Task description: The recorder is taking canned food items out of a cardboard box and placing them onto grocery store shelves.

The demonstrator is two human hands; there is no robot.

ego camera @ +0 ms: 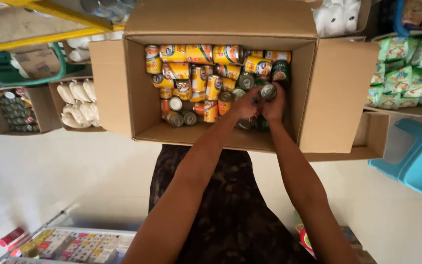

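The person is reaching both arms into an open cardboard box packed with cans. Far off to the left of the left hand, a smaller box of dark cans is sitting on the floor, and nearer to it a carton of white pouches is standing beside the big box. Just left of the left hand, the yellow cans are lying jumbled, some on their sides with labels up, some showing their silver ends.

The left hand is curling narrowly among the cans at the right end of the heap; its fingers are closing around something there, though what exactly they are gripping cannot be told. Touching it on the right, the right hand is wrapping around a silver-topped can, holding it upright near the box's right wall. Just beyond that hand a dark green can is standing in the corner.

Judging by this, the step in hand is gathering cans from the box's right side; the next move would call for a firm grip and a straight lift clear of the box wall without nudging the loose cans. Further right, green packets are filling a shelf, and a blue plastic stool is standing below them.
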